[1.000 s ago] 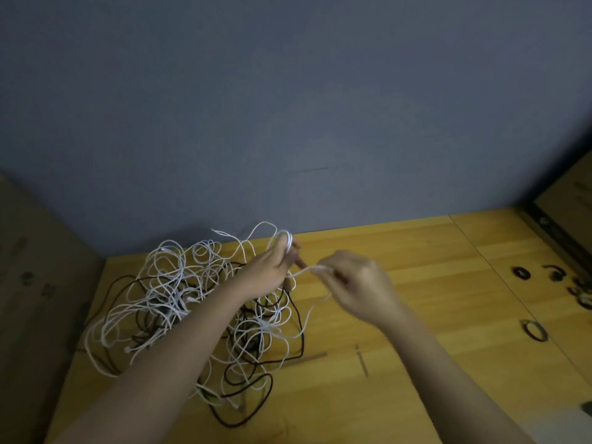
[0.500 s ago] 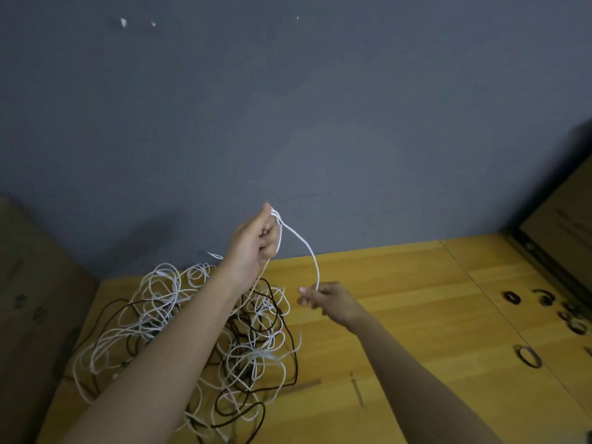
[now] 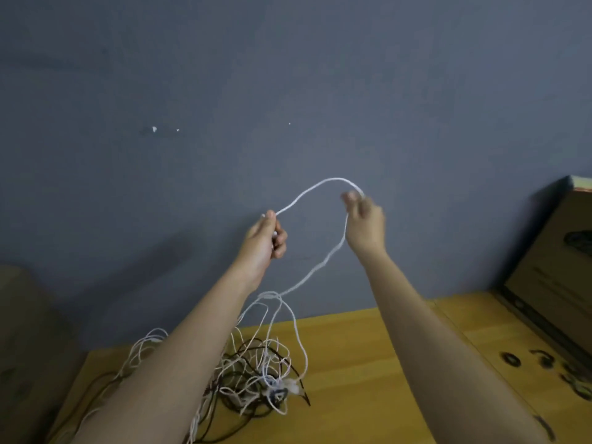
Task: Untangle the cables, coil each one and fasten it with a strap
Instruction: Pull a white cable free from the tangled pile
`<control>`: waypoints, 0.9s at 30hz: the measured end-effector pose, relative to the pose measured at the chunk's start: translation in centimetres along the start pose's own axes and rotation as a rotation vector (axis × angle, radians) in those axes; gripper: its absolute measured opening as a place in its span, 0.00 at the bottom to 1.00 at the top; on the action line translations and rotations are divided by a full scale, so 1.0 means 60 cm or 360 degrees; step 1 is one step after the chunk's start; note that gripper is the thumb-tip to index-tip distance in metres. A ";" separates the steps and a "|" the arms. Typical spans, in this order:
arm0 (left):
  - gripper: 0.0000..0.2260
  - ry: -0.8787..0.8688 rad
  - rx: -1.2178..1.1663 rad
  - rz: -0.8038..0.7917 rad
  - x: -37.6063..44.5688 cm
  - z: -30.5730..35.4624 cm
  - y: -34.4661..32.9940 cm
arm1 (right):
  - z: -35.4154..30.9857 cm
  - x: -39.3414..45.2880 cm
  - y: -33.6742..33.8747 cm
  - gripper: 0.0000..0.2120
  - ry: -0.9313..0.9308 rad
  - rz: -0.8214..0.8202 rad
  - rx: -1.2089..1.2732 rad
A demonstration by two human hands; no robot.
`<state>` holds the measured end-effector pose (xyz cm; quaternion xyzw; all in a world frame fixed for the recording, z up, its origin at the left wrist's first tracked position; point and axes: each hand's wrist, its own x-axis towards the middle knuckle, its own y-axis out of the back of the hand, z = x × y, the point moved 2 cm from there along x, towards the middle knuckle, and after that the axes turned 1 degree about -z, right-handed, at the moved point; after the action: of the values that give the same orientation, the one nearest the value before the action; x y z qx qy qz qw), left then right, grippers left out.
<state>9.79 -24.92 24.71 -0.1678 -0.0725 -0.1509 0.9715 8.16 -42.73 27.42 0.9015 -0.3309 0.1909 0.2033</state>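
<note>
head view, facing wall (image 3: 288, 75) (tilted upward), table (image 3: 368, 363) below

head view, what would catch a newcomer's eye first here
First, the white cable arching in mid-air against the grey wall, held between the raised left hand and right hand. Next, the tangle of white and black cables it trails down into, on the wooden table below the left arm. Small dark straps lie at the table's right.
</note>
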 end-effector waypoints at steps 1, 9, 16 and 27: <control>0.16 0.0001 0.0027 0.0028 0.000 -0.001 0.003 | 0.010 0.001 -0.004 0.14 -0.0010 -0.0140 -0.0194; 0.13 -0.0135 0.0406 -0.0030 -0.015 0.010 0.004 | -0.117 0.050 0.032 0.11 0.0502 0.0034 0.0467; 0.14 0.0325 0.0181 -0.0255 -0.080 -0.080 0.042 | 0.153 -0.107 -0.028 0.15 -0.0591 -0.0396 0.0179; 0.12 0.0460 -0.0329 -0.0048 -0.131 -0.111 0.091 | 0.194 -0.337 -0.083 0.17 0.0676 -0.1369 -0.1233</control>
<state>4.69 -20.22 15.32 -0.2422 0.0813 -0.1945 0.9470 -0.37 -34.46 6.72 0.7572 0.0648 0.1332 0.6362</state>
